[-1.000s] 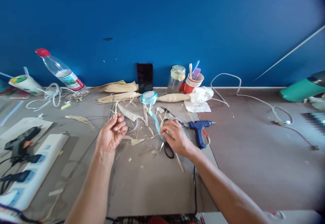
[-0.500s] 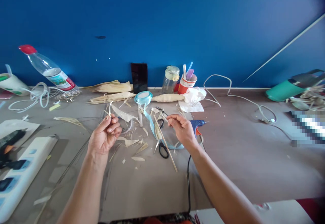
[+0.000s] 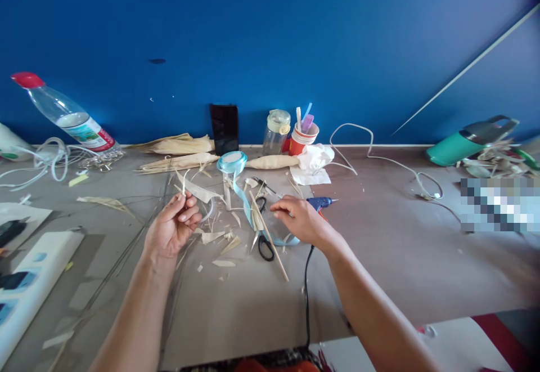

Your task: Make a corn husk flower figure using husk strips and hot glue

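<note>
My left hand is closed in a pinch on a thin pale husk strip, which sticks up above the fingertips. Over the middle of the table, my right hand has its fingers pressed together; what they hold, if anything, I cannot make out. Just left of it lie black-handled scissors, partly under a thin wooden stick and some dry husk pieces. A blue glue gun rests behind the right hand, partly hidden. Light-blue ribbon trails from its roll towards the scissors.
Husk scraps litter the table between the hands. Along the wall stand a black phone, a clear bottle and a paper cup. A power strip is at left, a tilted water bottle behind it, a green flask at right.
The view has turned slightly right, so things sit further left. My right hand has moved a little right, away from the stick and scissors. My left hand keeps its pinch on the husk strip.
</note>
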Motion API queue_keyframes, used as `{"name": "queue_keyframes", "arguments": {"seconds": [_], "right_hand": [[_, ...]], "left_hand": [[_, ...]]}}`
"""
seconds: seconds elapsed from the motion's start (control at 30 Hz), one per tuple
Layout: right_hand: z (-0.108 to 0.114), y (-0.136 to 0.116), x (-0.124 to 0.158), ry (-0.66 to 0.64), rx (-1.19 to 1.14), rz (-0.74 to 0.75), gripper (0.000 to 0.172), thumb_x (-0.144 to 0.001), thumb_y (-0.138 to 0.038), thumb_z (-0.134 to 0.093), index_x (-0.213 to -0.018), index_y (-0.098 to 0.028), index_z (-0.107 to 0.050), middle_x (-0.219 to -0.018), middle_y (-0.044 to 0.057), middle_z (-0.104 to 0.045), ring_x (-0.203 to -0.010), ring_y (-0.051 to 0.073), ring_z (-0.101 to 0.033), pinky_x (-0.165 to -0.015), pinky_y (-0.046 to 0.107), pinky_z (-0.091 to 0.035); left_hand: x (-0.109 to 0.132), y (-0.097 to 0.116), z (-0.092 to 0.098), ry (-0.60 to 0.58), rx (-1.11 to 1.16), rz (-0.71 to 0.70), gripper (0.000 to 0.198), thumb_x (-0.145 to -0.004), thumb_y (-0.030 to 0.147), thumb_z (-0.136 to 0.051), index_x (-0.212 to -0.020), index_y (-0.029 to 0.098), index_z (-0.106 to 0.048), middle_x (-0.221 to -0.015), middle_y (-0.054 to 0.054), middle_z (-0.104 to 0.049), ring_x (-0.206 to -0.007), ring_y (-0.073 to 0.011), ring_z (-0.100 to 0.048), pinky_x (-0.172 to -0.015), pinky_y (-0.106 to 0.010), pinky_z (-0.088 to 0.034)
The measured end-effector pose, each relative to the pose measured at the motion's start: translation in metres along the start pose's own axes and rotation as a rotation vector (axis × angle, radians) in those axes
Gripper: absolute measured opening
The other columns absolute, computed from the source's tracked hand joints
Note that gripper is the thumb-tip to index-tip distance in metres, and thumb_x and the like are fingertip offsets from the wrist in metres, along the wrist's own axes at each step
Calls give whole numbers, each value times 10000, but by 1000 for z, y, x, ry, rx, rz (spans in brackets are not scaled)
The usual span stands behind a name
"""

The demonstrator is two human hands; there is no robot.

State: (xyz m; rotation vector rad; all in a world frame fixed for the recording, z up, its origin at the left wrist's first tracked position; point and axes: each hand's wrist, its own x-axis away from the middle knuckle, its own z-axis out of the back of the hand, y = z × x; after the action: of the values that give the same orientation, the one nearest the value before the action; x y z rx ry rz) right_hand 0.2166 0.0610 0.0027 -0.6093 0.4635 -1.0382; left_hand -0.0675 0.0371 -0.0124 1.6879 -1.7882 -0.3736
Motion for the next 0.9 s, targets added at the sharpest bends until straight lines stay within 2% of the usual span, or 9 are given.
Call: {"name": "queue_keyframes", "arguments": {"seconds": [0.13,0.23,0.33,0.5,0.57,0.7,0.8,0.9], "right_hand": [[6,3,13,-134,385,-43,171,-795,-164,-542,-753,-220,-697,-771,54,-627,-844,216,-531,-737,329,-359],[5,8,26,-174,548,-24,144,-785,-178,-561,-738,-217,-692,-761,77,-604,-856,245,-487,-712,340,-315],[-1,13,35,-171,629,36,139,-769,-132,-553,-727,-190,-672,-765,98,-584,-837,247,-461,-690,341,-285],[-4,15,38,-164,628,120,173,-764,-86,-523,-658,-178,-625,-765,95,-576,-828,235,-448,-699,347,-259],[0,14,36,-120,622,93,183,-783,-98,-506,-658,-177,-614,-768,83,-577,-823,224,-452,-708,345,-256],[6,12,27,70,614,-40,172,-815,-157,-495,-708,-187,-625,-804,69,-585,-835,221,-462,-737,351,-262],[3,5,19,193,586,-65,153,-820,-188,-507,-888,-192,-643,-938,88,-580,-894,240,-463,-768,367,-277],[-8,-11,9,224,515,-12,271,-827,-184,-498,-1080,-197,-596,-1028,104,-549,-940,247,-451,-774,362,-302]], "left_hand": [[-1,-2,3,-29,9,11,43,-795,88,-567,-788,106,-606,-675,11,-517,-412,11,-378,-414,-117,-358],[-1,-2,4,-57,17,18,57,-791,80,-557,-813,99,-607,-687,5,-523,-422,10,-385,-420,-119,-366],[0,-3,3,-69,14,22,53,-783,80,-565,-812,99,-605,-683,5,-523,-425,7,-390,-420,-121,-366],[0,-4,0,-52,7,25,32,-769,89,-594,-788,113,-600,-677,11,-523,-426,2,-383,-416,-124,-354],[0,-5,1,-46,4,25,34,-765,96,-606,-793,113,-599,-675,14,-516,-422,5,-377,-416,-122,-350],[-1,-5,3,-47,2,14,36,-765,102,-608,-798,114,-601,-683,12,-517,-423,7,-374,-418,-122,-348],[-1,-5,4,-51,5,11,30,-767,103,-604,-794,115,-604,-684,7,-522,-427,3,-381,-416,-123,-352],[0,-5,5,-60,-10,12,26,-773,109,-595,-796,112,-608,-684,4,-527,-425,4,-380,-412,-124,-355]]}}
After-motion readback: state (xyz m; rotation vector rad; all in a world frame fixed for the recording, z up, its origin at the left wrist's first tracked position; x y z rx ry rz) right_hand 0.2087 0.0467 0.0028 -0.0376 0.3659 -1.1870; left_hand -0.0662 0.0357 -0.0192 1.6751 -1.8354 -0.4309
